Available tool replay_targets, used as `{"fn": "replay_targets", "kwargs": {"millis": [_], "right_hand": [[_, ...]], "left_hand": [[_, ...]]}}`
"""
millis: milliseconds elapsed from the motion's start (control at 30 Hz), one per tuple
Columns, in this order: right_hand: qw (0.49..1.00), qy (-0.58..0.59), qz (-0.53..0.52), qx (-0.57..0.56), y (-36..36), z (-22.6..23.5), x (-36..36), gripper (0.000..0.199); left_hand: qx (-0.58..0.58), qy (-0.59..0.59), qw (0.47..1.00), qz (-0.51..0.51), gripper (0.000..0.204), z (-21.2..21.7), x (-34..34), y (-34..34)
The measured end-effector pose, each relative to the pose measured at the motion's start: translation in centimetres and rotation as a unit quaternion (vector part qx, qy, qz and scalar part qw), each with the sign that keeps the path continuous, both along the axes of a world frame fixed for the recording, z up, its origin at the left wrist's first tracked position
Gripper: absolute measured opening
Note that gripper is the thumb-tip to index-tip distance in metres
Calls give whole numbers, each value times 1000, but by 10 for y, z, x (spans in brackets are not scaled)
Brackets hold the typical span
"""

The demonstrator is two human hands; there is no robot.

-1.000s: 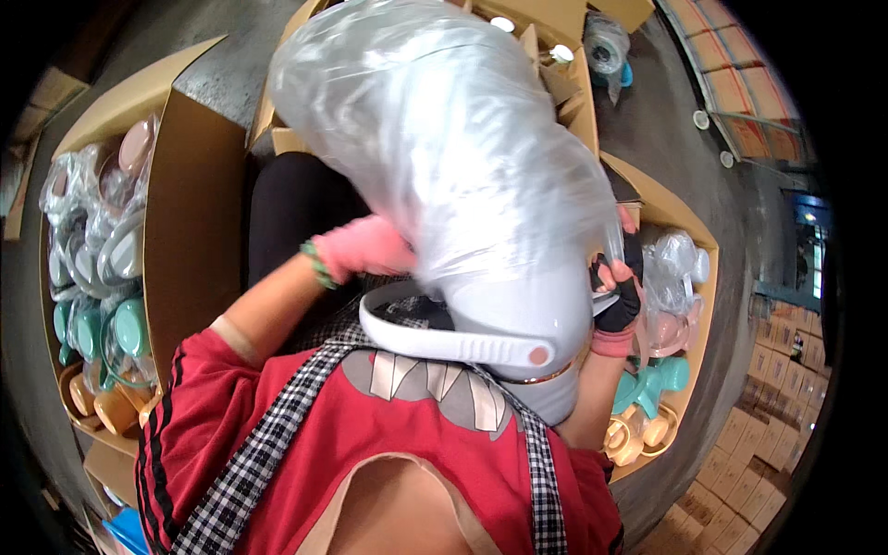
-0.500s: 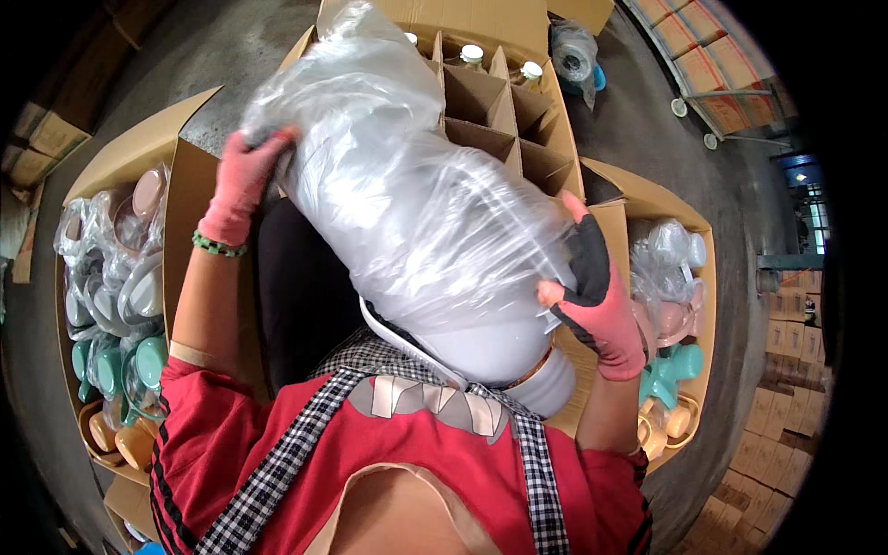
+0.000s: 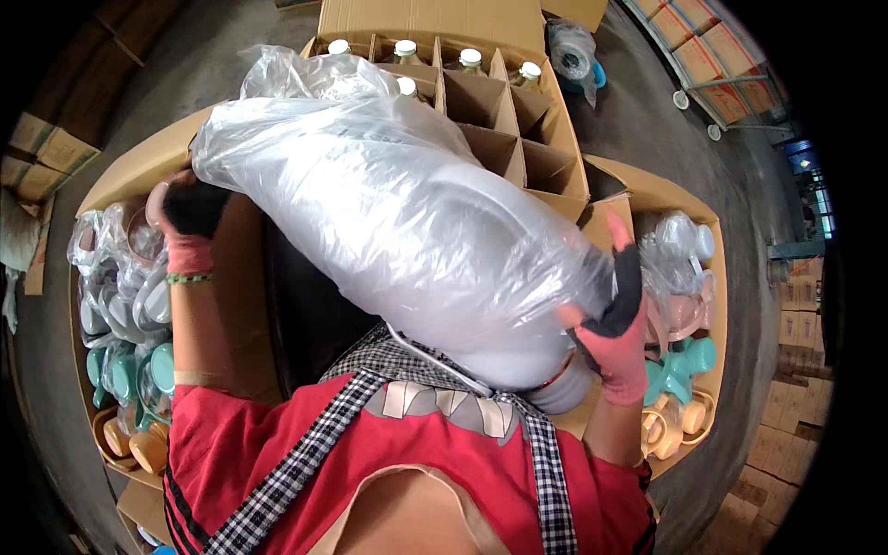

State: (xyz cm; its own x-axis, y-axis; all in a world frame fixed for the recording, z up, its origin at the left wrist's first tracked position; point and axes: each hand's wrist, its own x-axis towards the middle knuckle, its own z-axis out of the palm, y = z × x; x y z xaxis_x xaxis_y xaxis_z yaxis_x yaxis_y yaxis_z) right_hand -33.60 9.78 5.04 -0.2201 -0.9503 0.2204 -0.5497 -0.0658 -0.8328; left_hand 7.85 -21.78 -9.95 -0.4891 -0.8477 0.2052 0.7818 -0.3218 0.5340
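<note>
Holding a large white appliance in a clear plastic bag (image 3: 398, 231) slantwise across the chest, above the near edge of a divided carton (image 3: 518, 120) of capped bottles. Risk, as judged: the slick film could slide under the gloves, or stretch and tear where the weight sags, dropping the load onto the bottles. Left hand (image 3: 190, 217), arm raised, fingers closed on the bag's upper left end. Right hand (image 3: 615, 324), wrist bent, palm and curled fingers clamped on the lower right end. Side cartons (image 3: 689, 208) hold bagged pastel cups.
</note>
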Motion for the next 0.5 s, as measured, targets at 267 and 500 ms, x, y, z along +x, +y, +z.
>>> {"fn": "replay_targets", "kwargs": {"millis": [267, 500], "right_hand": [[980, 160, 117, 10, -18, 3, 37, 81], [979, 182, 75, -43, -13, 1, 37, 81]], "left_hand": [[-649, -469, 569, 185, 67, 173, -165, 183], [-602, -443, 649, 144, 38, 103, -184, 136]]}}
